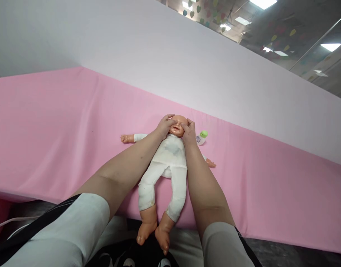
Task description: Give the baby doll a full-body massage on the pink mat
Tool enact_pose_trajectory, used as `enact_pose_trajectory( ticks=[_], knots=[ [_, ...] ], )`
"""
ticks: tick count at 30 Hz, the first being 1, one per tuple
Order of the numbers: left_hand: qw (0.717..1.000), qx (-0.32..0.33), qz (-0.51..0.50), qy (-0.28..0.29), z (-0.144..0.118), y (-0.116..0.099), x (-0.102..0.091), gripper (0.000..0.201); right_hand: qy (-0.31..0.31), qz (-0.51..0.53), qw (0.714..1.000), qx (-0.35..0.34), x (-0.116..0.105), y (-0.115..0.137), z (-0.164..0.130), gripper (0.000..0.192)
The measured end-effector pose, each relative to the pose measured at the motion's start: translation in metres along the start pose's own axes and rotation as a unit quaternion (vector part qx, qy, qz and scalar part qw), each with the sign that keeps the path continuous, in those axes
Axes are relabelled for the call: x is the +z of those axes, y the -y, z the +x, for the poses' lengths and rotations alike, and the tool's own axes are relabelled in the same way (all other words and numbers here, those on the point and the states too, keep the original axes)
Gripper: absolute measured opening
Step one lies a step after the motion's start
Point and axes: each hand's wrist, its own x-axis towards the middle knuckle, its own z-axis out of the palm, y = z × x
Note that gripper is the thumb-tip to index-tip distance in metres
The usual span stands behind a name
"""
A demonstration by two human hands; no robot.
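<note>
On a pink cloth (270,185), a baby doll (170,152) with a white body lay face up, its feet past the near edge. The left hand (166,125) and right hand (189,129) cupped opposite sides of its head, fingers and thumbs apart, thumbs seemingly near the eyes. A green-capped bottle (200,139) was just beside the right wrist.

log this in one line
left hand, right hand: on white-bodied baby doll's head; doll: supine on pink cloth; green-capped white bottle: nearby
</note>
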Motion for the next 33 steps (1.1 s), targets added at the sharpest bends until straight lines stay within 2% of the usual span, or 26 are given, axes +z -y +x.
enact_pose_trajectory(
  ticks=[5, 9, 11, 14, 17, 21, 28, 33],
  knots=[
    [1.0, 0.011, 0.019, 0.006, -0.002, -0.001, 0.002, 0.062, -0.032, -0.123, 0.992, -0.025, 0.001, 0.013, -0.008, 0.068],
    [1.0, -0.005, 0.027, -0.004, 0.001, 0.001, 0.004, 0.053, -0.047, -0.141, 0.989, -0.018, 0.0, 0.007, -0.002, 0.058],
    [0.999, -0.012, 0.037, -0.024, 0.006, 0.004, 0.004, 0.044, -0.046, -0.099, 0.994, -0.006, -0.001, 0.0, 0.002, 0.049],
    [0.998, -0.016, 0.032, -0.043, 0.013, 0.009, 0.002, 0.033, -0.024, 0.032, 0.999, 0.034, -0.003, -0.011, 0.008, 0.04],
    [0.999, -0.02, 0.005, -0.046, 0.019, 0.014, -0.002, 0.036, -0.005, 0.136, 0.988, 0.073, -0.006, -0.018, 0.01, 0.043],
    [0.999, -0.028, -0.023, -0.036, 0.019, 0.016, -0.005, 0.042, 0.0, 0.162, 0.984, 0.075, -0.009, -0.018, 0.009, 0.05],
    [1.0, -0.022, 0.012, 0.001, 0.008, 0.006, -0.001, 0.07, 0.042, 0.096, 0.993, 0.053, -0.006, -0.017, 0.011, 0.068],
    [0.999, -0.018, 0.034, -0.016, 0.007, 0.007, 0.005, 0.067, 0.001, -0.04, 0.999, 0.025, -0.009, -0.022, 0.02, 0.071]
  ],
)
